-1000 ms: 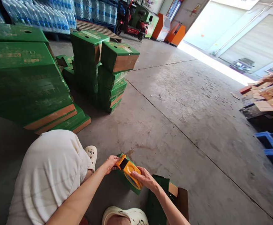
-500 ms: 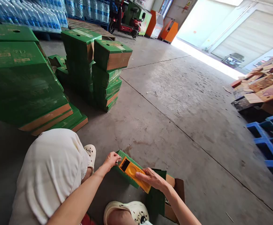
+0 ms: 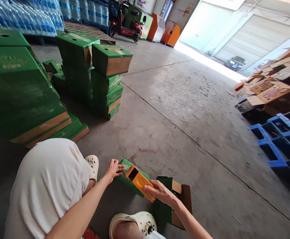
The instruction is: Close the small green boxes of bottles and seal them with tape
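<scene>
My right hand (image 3: 159,191) grips a flat, oblong orange-yellow device (image 3: 141,183) by its near end. A dark rectangular panel shows at its far end, and its face has a rounded relief. Behind it a small green cardboard box (image 3: 125,164) lies on the floor. My left hand (image 3: 113,170) is beside the left end of that box, some fingers stretched out toward it and others bent. I see nothing in this hand; whether its fingertips touch the box I cannot tell. Under my right forearm stands an open green carton (image 3: 165,209) with brown flaps; its contents are hidden.
Stacks of green cartons (image 3: 111,66) stand ahead on the left. Bottled water packs (image 3: 25,16), a wooden pallet (image 3: 87,32) and a red scooter (image 3: 127,28) are behind them. Blue pallets (image 3: 280,139) and piled cardboard (image 3: 271,89) lie to the right.
My left hand has moved slightly left, away from the device, and its pinched fingers have spread. My right hand keeps hold of the orange-yellow device. The view has shifted slightly right.
</scene>
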